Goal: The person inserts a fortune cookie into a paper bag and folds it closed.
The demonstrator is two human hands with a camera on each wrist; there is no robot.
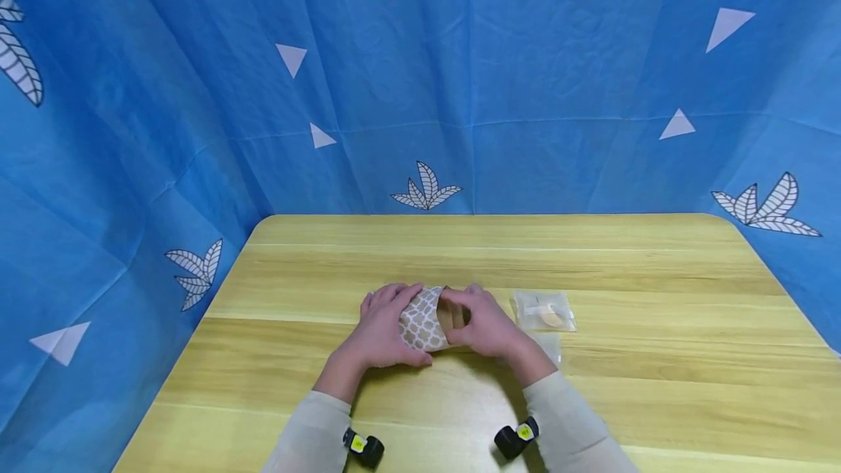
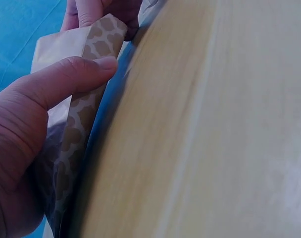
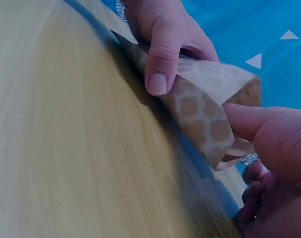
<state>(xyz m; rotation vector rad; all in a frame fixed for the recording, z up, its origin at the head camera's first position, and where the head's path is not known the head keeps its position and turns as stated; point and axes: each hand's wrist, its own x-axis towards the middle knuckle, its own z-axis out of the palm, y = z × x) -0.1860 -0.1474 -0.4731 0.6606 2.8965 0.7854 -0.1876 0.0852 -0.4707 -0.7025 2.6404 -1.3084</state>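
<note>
A brown paper bag (image 1: 420,320) with a white lattice print lies on its side between both hands, its mouth facing right. My left hand (image 1: 384,334) grips the bag's body, thumb along the near side and fingers over the far side. In the left wrist view that thumb (image 2: 74,74) presses on the patterned side fold. My right hand (image 1: 489,323) is at the mouth, with its thumb (image 3: 244,119) reaching inside the rim and the other fingers curled beside it. The mouth is spread partway, and brown inner paper shows.
Right of the hands lies a clear packet (image 1: 544,310) with a small pale item inside. Another clear packet (image 1: 550,347) is partly hidden by the right wrist. A wooden table (image 1: 657,400) carries everything, and a blue patterned curtain (image 1: 525,79) hangs behind and to the left.
</note>
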